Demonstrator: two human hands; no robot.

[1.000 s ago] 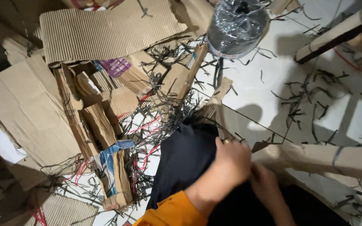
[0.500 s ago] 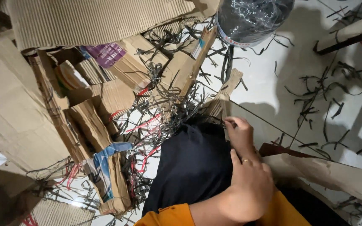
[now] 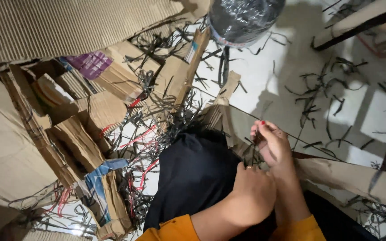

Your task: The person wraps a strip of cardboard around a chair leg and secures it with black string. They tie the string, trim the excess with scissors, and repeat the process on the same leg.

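Underfoot, white floor [image 3: 273, 85] strewn with black strips; right hand [image 3: 271, 143] pinches a strip, left hand [image 3: 253, 194] curled, grip unclear, brown cardboard [image 3: 68, 31] beyond.

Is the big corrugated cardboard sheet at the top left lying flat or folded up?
Spread flat: the corrugated sheet shows one unbroken ribbed face, with only its lower edge torn.

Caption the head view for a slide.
Two hands, left hand and right hand, work thin dark strips over a black-clothed lap, amid cardboard scraps on a white floor.
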